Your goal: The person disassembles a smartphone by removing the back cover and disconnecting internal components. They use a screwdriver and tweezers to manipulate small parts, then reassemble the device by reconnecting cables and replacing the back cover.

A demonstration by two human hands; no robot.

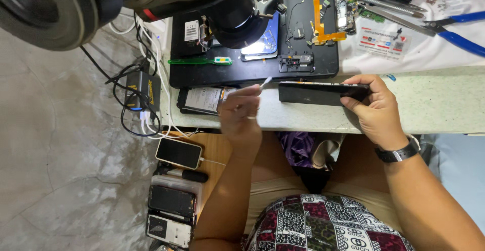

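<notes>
While right hand [376, 110] grips black phone [321, 93] on edge above surface [434, 104], left hand [241, 113] pinches thin pale tool [265, 82] near phone's end. Risk: phone tips from one-sided grip; tool slips, scratches it.

1. Black work mat [323, 66] on the pale counter [444, 104], strewn with small phone parts.
2. Green toothbrush [199, 61] on the mat's left.
3. Blue-handled pliers [457, 31] far right.
4. Phones stacked on the floor [172, 200]; one charging [178, 153].
</notes>
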